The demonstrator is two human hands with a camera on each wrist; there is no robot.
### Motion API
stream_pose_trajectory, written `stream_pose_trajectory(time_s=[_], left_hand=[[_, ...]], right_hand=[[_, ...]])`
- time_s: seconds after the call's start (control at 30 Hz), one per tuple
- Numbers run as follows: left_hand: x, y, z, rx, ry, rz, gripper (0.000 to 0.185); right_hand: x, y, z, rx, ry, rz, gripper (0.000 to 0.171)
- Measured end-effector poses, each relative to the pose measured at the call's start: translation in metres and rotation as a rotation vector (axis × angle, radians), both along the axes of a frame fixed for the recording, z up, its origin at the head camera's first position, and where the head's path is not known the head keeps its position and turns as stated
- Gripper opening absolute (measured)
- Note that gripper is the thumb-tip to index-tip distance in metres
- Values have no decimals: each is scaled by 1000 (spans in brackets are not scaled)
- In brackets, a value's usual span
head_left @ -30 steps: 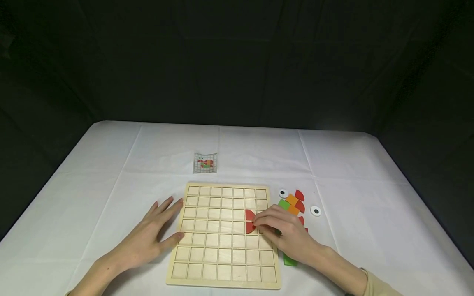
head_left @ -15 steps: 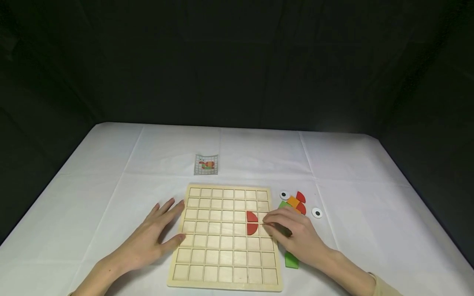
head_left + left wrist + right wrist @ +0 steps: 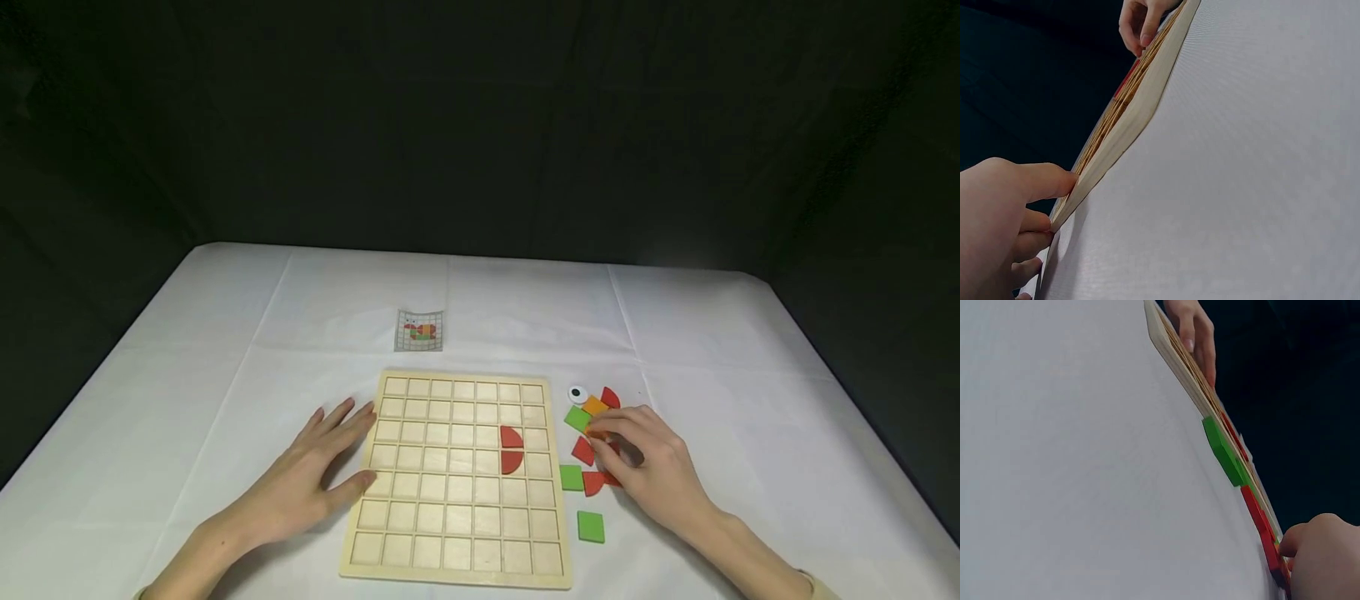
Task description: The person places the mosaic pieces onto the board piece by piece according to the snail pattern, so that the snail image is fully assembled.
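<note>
A pale wooden grid board [image 3: 459, 518] lies on the table with two red quarter-circle tiles [image 3: 512, 462] in adjoining cells on its right side. My left hand [image 3: 296, 479] rests against the board's left edge, fingers spread and thumb on the rim. Right of the board, my right hand [image 3: 660, 467] pinches an orange square tile [image 3: 597, 432] among the loose pieces, thumb and index finger at its edges. Around it lie a green square tile [image 3: 577, 418], another orange tile [image 3: 595, 406] and several red tiles [image 3: 582, 451]. The right hand partly covers some red ones.
A small picture card [image 3: 419, 332] with a coloured grid pattern lies beyond the board. A white eye disc [image 3: 577, 394] sits by the board's upper right corner. Two more green tiles [image 3: 591, 527] lie nearer the front. White cloth [image 3: 225, 333] covers the table.
My right hand has left the red quarter-circle on the board and moved right to the loose tiles. The left hand stays at the board's left edge.
</note>
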State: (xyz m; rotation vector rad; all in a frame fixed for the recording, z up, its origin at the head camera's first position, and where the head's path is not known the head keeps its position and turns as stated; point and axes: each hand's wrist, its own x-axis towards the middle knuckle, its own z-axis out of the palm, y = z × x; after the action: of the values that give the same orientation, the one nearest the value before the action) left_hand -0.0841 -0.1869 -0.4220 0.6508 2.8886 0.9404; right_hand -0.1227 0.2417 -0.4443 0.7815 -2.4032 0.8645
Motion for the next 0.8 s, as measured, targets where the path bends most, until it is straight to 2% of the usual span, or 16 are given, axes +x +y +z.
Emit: stream_pose_trajectory(time_s=[0.23,0.57,0.8], left_hand=[[0,-1,0,-3,6,-2,70],[1,1,3,-2,3,-8,70],[2,1,5,1,14,-13,69]], right_hand=[[-1,5,-1,26,37,-73,25],[0,1,3,59,2,-138,31],[0,1,4,62,-22,-148,35]])
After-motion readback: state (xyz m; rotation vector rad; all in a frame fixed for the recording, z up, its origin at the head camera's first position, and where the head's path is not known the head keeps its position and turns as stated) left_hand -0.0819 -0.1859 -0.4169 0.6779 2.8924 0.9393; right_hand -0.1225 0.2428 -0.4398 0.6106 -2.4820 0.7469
